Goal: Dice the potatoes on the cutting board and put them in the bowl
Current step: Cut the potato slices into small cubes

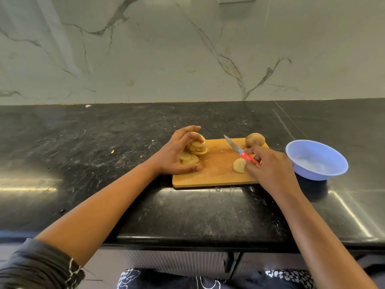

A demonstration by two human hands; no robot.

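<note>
A wooden cutting board (216, 176) lies on the black counter. My left hand (177, 153) curls around a leaning stack of round potato slices (196, 148) at the board's left end. My right hand (270, 165) grips a red-handled knife (239, 150), its blade pointing up and left, while its fingertips touch a couple of slices (239, 166) lying flat near the board's right side. A whole unpeeled potato (254, 139) rests at the board's far right corner. A light blue bowl (316, 160) stands just right of the board and looks empty.
The black stone counter (104, 142) stretches wide to the left and right, with small crumbs scattered on it. A marble wall (187, 49) rises behind it. The counter's front edge (187, 240) runs close to my body.
</note>
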